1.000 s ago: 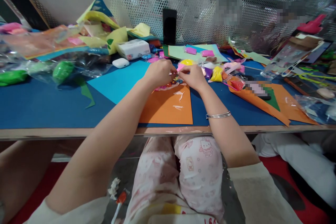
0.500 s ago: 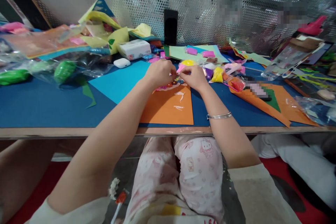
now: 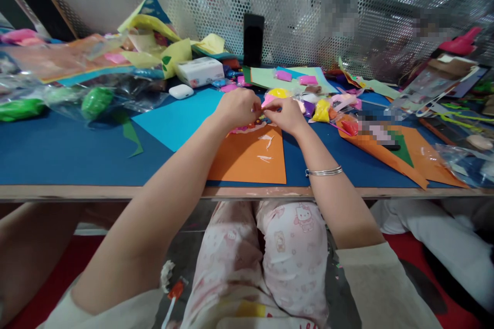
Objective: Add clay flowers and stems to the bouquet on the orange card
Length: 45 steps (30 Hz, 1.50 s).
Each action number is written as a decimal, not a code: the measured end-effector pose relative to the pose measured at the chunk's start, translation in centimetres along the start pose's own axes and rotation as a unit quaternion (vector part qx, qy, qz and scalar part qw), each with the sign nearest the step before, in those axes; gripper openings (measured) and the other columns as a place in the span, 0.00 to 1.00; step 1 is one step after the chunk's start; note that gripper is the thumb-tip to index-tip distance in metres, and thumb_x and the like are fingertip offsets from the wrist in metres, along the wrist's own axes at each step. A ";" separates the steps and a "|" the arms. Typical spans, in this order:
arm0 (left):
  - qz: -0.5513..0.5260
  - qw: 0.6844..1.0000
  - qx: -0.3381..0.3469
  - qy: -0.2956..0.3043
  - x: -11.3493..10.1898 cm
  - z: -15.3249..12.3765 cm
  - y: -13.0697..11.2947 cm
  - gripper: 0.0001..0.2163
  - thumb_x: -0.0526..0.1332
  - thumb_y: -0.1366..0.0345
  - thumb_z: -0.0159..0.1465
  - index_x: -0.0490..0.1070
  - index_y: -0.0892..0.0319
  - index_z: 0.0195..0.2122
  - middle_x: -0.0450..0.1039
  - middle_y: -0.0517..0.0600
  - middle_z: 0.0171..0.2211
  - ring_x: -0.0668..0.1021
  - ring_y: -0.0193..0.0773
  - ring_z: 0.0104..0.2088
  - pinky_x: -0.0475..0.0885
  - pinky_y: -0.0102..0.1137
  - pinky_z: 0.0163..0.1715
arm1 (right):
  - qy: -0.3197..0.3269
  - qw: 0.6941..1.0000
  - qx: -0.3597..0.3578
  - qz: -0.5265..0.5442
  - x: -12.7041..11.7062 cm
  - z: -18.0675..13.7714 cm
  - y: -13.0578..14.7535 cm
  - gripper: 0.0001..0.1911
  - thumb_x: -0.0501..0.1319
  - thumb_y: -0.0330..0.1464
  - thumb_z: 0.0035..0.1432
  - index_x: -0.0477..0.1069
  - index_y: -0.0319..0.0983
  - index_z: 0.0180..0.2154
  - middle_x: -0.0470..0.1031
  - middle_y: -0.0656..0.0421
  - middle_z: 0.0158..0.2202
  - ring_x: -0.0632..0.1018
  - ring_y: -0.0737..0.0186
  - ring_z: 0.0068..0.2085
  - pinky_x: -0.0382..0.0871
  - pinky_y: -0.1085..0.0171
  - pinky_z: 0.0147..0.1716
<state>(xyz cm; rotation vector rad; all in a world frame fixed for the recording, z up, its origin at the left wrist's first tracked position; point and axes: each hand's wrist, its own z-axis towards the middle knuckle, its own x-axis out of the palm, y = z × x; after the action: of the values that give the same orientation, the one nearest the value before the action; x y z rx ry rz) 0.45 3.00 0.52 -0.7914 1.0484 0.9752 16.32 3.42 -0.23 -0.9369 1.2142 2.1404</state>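
Pink clay bit, left hand and right hand meeting fingertip-to-fingertip — each grip pinching it

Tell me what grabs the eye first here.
Both hands meet mid-table: the left hand and right hand pinch a pink bit over an orange sheet at the near edge. To the left, bright green clay sits in a clear bag; at the back, a black phone stands against the mesh wall.

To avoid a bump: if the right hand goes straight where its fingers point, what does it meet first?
Probably the small pink piece it pinches, then the left hand; depth unclear.
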 end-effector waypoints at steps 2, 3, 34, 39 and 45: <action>0.001 1.000 -0.002 0.003 -0.1 0.0 -0.1 0.13 0.57 0.64 0.59 0.80 0.57 0.38 0.80 0.53 0.40 0.78 0.45 0.41 0.67 0.31 0.34 | 0.000 1.000 -0.004 -0.001 0.0 0.0 0.0 0.11 0.60 0.24 0.52 0.81 0.36 0.34 0.82 0.55 0.36 0.81 0.57 0.41 0.73 0.63 0.42; 0.002 1.000 -0.003 0.004 -0.1 0.0 -0.1 0.13 0.57 0.64 0.59 0.80 0.57 0.38 0.80 0.53 0.40 0.78 0.45 0.41 0.67 0.31 0.34 | 0.000 1.000 -0.005 -0.001 0.1 0.0 -0.1 0.11 0.61 0.24 0.52 0.81 0.36 0.34 0.82 0.55 0.36 0.81 0.57 0.41 0.73 0.63 0.42; 0.059 0.993 -0.009 0.104 -0.8 -0.5 -0.9 0.18 0.56 0.57 0.60 0.77 0.54 0.46 0.78 0.54 0.43 0.78 0.48 0.46 0.69 0.31 0.35 | 0.066 0.997 0.016 -0.037 0.0 -0.2 0.1 0.09 0.59 0.26 0.54 0.79 0.34 0.31 0.80 0.54 0.31 0.78 0.59 0.36 0.65 0.65 0.34; 0.053 0.993 0.000 0.104 -0.5 -0.3 -0.8 0.18 0.56 0.57 0.59 0.77 0.56 0.46 0.78 0.54 0.42 0.79 0.49 0.45 0.69 0.32 0.34 | 0.079 0.995 0.013 -0.052 0.0 -0.1 0.1 0.10 0.58 0.26 0.54 0.79 0.34 0.29 0.79 0.54 0.30 0.76 0.60 0.34 0.61 0.65 0.31; 0.062 0.993 0.007 0.100 -0.5 -0.5 -1.0 0.17 0.54 0.58 0.60 0.76 0.58 0.45 0.78 0.56 0.42 0.78 0.51 0.47 0.70 0.33 0.36 | 0.087 0.994 0.018 -0.070 -0.1 0.0 0.2 0.10 0.58 0.27 0.55 0.80 0.33 0.31 0.80 0.53 0.30 0.76 0.59 0.35 0.62 0.64 0.33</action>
<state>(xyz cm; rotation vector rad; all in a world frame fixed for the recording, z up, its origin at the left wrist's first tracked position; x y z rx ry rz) 1.12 2.09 0.95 -0.8325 1.2887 1.0084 16.28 3.31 -0.11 -1.1766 1.2259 1.9549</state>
